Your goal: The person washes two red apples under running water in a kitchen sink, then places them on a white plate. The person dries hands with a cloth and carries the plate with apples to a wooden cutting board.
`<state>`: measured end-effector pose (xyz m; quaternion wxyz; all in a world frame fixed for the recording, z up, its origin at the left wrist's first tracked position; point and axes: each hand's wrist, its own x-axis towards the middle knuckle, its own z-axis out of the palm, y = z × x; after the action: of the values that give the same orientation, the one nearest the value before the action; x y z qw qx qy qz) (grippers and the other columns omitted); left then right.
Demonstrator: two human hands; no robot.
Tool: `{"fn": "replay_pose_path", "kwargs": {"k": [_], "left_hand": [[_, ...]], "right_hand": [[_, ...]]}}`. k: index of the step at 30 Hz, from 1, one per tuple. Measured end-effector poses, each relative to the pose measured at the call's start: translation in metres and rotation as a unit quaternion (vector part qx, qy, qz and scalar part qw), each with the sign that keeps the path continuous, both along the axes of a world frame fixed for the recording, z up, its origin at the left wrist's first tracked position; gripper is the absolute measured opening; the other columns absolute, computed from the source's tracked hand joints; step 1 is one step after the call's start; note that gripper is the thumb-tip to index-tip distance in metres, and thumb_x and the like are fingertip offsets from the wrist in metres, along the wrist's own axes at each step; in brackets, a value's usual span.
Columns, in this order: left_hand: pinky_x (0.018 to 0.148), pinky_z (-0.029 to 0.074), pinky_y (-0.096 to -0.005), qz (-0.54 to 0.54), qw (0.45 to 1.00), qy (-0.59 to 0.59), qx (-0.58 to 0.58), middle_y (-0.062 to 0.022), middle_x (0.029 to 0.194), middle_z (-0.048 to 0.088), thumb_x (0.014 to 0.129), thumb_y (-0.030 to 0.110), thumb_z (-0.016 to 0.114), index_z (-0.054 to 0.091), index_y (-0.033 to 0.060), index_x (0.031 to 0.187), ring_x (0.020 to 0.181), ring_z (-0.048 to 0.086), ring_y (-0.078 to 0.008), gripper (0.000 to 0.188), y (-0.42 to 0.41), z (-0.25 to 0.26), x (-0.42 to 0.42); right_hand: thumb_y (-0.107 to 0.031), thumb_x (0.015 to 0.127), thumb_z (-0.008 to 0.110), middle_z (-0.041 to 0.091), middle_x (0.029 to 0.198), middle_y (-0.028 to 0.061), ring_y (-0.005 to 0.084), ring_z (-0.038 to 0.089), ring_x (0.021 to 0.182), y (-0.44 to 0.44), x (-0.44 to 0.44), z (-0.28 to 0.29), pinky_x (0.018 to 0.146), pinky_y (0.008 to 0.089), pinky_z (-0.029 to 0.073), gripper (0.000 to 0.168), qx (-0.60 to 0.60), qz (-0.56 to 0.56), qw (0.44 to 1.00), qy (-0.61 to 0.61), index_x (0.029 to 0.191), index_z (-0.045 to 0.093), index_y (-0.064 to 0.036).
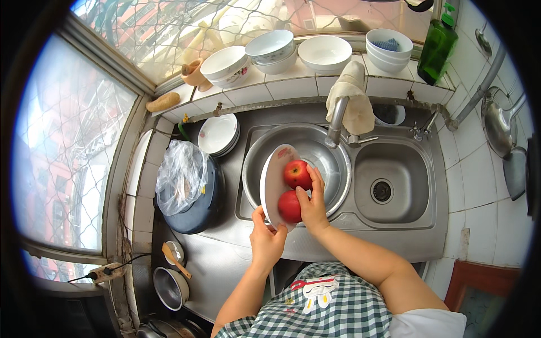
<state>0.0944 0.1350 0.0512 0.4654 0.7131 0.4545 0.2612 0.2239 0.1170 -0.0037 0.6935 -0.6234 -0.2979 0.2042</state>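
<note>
My left hand grips the near rim of a white plate with a red pattern, which is tilted steeply over a metal basin. Two red apples rest against the plate: the upper apple shows its calyx end, and the lower apple lies nearer to me. My right hand spreads over both apples from the right, holding them to the plate with thumb and fingers. The basin sits in the left bowl of the steel sink, below the faucet.
A cloth drapes the faucet. The smaller sink bowl is right of the basin. Stacked plates and a dark lidded pot under a plastic bag stand left. White bowls and a green pump bottle line the ledge.
</note>
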Motion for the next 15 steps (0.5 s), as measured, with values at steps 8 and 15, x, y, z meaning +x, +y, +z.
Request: {"fn": "replay_pose_path", "kwargs": {"k": [8,15], "left_hand": [[0.058,0.050,-0.0268,-0.016,0.988,0.110,0.110,-0.0140,0.092,0.059,0.075,0.001,0.056,0.035,-0.0010,0.114,0.066,0.063,-0.0186,0.044,-0.011,0.013,0.018],[0.063,0.050,-0.0288,0.006,0.995,0.084,0.057,-0.0145,0.100,0.057,0.075,0.002,0.056,0.035,-0.0018,0.114,0.072,0.063,-0.0201,0.045,-0.024,0.015,0.019]], "right_hand": [[-0.007,0.082,0.049,0.021,0.137,0.0194,0.0318,0.018,0.130,-0.004,0.011,-0.002,0.104,0.0381,0.023,0.053,0.039,-0.003,0.997,0.068,0.132,0.030,-0.010],[-0.008,0.082,0.048,0.021,0.137,0.0192,0.0327,0.018,0.130,-0.011,0.012,-0.005,0.105,0.0392,0.020,0.052,0.027,0.023,0.995,0.093,0.131,0.032,-0.010]]}}
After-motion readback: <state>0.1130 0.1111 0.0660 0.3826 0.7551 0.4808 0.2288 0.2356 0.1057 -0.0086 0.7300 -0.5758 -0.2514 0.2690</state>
